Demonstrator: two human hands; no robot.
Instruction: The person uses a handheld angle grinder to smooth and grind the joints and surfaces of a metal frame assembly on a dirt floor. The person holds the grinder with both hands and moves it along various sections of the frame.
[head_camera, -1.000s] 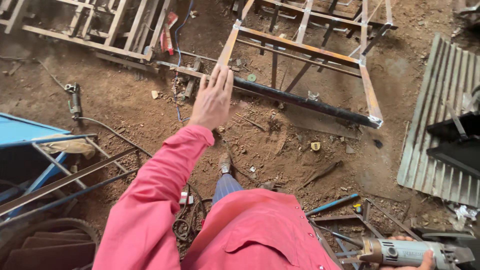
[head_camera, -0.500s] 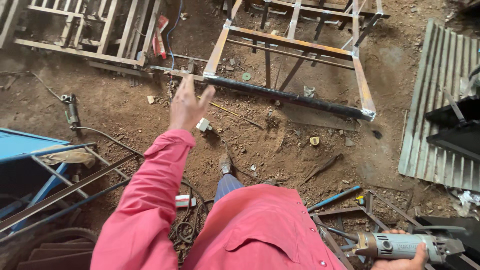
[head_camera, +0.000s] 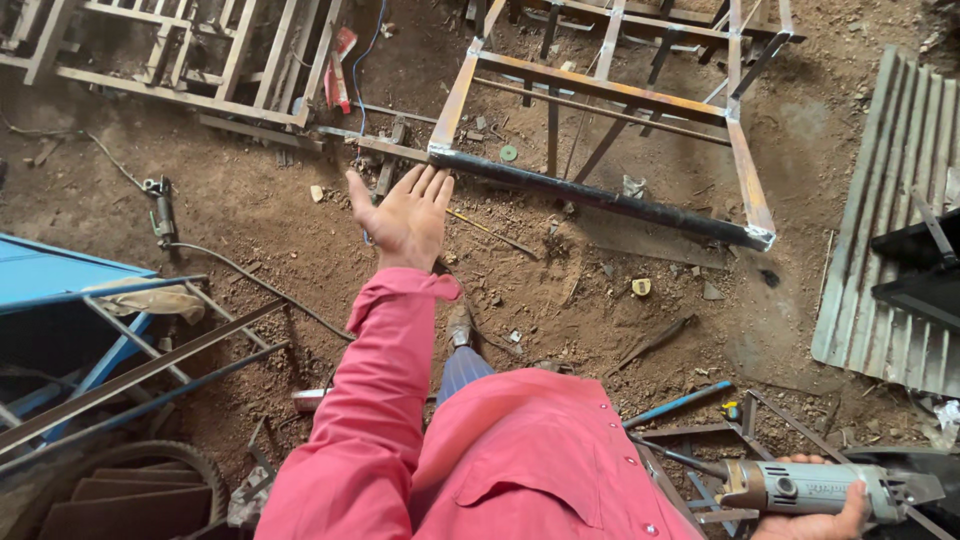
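Your left hand (head_camera: 405, 215) is spread open, palm up, fingers (head_camera: 432, 183) holding nothing, just short of the rusty steel frame (head_camera: 610, 150). Your right hand (head_camera: 820, 520) grips a grey angle grinder (head_camera: 820, 490), well nearer you than the frame, above the dirt floor (head_camera: 250, 230).

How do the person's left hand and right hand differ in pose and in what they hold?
The left hand is stretched far forward over the dirt floor, while the right hand stays low beside the body. The left hand is open, palm up with fingers spread, and holds nothing; the right hand is closed around a grey angle grinder. The left hand shows in full; the right hand is partly cut off by the picture's edge. Both are bare.
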